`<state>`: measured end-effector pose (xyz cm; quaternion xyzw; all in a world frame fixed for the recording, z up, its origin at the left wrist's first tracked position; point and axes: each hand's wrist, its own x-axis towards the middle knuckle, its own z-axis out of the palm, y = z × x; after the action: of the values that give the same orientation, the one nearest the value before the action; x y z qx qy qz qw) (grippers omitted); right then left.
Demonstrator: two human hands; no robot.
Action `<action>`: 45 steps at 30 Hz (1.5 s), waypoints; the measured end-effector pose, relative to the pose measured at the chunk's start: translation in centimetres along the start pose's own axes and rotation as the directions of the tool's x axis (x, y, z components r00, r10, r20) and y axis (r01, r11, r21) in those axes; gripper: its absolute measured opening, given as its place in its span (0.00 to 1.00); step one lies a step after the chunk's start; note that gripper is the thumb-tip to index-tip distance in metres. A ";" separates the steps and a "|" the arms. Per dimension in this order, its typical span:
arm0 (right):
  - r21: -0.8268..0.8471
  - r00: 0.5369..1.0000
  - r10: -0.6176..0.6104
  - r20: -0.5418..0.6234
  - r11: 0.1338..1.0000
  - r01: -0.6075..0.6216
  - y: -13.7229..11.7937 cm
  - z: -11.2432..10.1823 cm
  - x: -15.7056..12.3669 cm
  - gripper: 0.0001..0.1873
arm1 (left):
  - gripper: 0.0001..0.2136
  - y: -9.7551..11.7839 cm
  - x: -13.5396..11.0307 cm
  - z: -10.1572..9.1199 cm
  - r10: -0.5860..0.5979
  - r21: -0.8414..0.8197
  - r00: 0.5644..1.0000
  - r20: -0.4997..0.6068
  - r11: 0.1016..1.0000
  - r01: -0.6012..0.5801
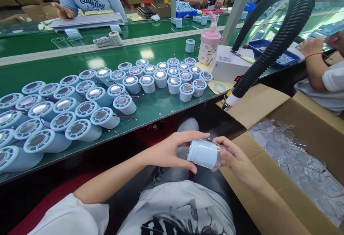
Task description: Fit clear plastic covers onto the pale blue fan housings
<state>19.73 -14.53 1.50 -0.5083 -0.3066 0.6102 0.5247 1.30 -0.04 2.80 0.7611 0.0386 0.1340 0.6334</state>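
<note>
Over my lap, a light blue cylinder (205, 153) lies on its side with a clear plastic cup (219, 158) around it. My left hand (170, 150) spans the cylinder's ridged left end, the fingers along its top and the thumb beneath. At the cup's closed right end, my right hand (236, 159) grips with curled fingers, some of them hidden behind the plastic. Rows of similar light blue cylinders (125, 104) with round silvery tops stand on the green bench (150, 115); thin red and black wires trail from several.
An open cardboard box (319, 115) of clear plastic cups (295, 156) stands at my right. A black corrugated hose (263, 63) arches above it. A white box (231, 65) and pink-lidded bottle (209, 47) stand on the bench. Co-workers sit opposite and to the right.
</note>
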 end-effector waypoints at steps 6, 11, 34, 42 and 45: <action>0.254 0.985 0.004 -0.175 0.966 0.041 2.9 -1.3 2.7 0.24 | 0.38 -3.3 3.4 -0.4 -0.228 -0.336 0.972 -0.058 0.921 0.196; 0.316 0.920 -0.095 -0.381 0.921 0.226 5.3 -3.8 6.7 0.22 | 0.34 -6.7 10.1 -1.6 -0.299 -0.320 0.954 0.008 0.904 0.285; 0.042 0.918 -0.365 -0.154 0.926 0.376 3.0 -2.9 4.9 0.19 | 0.35 -4.0 5.8 -3.0 -0.245 -0.304 0.965 0.090 0.916 0.261; -0.415 0.909 -0.408 0.090 0.814 0.407 1.2 -1.4 0.1 0.21 | 0.34 -0.1 1.6 -1.1 -0.125 -0.080 0.990 0.065 0.988 0.130; -0.333 0.947 -0.317 0.055 0.888 0.317 0.8 -0.7 -0.5 0.20 | 0.33 0.6 1.1 -0.9 -0.051 -0.020 0.998 0.042 0.998 0.052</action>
<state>20.06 -15.33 0.77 -0.5340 -0.4850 0.4544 0.5226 2.01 0.99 3.68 0.7559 0.0436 0.1022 0.6452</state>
